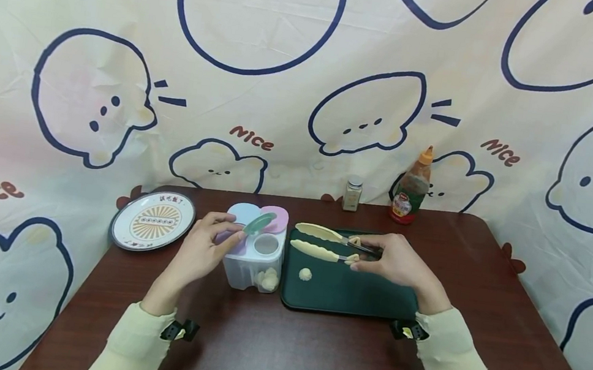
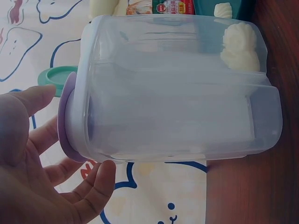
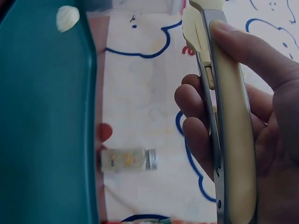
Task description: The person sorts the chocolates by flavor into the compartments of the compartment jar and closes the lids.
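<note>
My left hand (image 1: 202, 247) is at the top of a clear storage box (image 2: 173, 116) with several round coloured lids. Its thumb and forefinger pinch the edge of the green lid (image 1: 259, 224), which stands tilted up beside a round uncovered opening; the forefinger's tip is hidden in the left wrist view. White ridged balls (image 2: 240, 46) lie inside one compartment. In my right hand (image 1: 398, 259) is a pair of tongs (image 3: 233, 116), its cream scalloped tips apart above the green tray (image 1: 360, 298). One white ball (image 1: 305, 274) lies on the tray, below the tongs.
On the left of the brown table (image 1: 286, 356) lies a patterned plate (image 1: 153, 222). A small spice jar (image 1: 352, 194) and a sauce bottle (image 1: 411, 190) stand at the back edge, before a printed cloth backdrop (image 1: 283, 109).
</note>
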`<state>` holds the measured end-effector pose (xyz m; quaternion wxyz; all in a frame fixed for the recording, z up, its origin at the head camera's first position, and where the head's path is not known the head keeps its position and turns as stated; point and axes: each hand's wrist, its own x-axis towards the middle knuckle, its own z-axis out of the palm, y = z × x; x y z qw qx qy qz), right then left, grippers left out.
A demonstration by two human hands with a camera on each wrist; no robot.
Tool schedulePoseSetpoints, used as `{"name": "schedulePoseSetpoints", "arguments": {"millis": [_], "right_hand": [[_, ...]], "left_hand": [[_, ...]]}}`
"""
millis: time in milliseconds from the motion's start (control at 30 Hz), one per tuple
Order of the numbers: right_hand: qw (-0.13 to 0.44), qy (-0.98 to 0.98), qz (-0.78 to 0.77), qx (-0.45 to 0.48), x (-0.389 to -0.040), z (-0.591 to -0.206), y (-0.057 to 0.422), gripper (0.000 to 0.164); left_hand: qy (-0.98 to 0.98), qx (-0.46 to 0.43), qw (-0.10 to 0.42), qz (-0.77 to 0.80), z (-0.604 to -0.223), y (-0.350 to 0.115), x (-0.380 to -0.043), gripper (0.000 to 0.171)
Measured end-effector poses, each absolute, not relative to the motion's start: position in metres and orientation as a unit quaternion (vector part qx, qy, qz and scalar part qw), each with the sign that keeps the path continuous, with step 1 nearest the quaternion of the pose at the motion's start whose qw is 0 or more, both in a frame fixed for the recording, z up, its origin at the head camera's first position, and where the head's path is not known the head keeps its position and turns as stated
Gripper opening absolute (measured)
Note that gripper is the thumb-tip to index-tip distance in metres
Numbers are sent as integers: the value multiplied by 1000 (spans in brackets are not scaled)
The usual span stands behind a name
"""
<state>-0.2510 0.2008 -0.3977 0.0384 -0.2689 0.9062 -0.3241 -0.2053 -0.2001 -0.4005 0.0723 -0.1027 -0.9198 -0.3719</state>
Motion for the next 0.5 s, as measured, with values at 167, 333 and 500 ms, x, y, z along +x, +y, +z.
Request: {"name": "schedulePoseSetpoints", "arguments": {"millis": [167, 333, 500], "right_hand": [[39, 909, -315, -270, -253, -408, 209, 42], [65, 908, -323, -261, -255, -417, 211, 40], [82, 906, -319, -267, -258, -427, 211, 40]], "left_hand": [[-919, -103, 75, -374, -401, -200, -206, 38], [-918, -107, 83, -374, -401, -200, -207, 36], [-917, -105, 80, -375, -402, -200, -207, 36]]}}
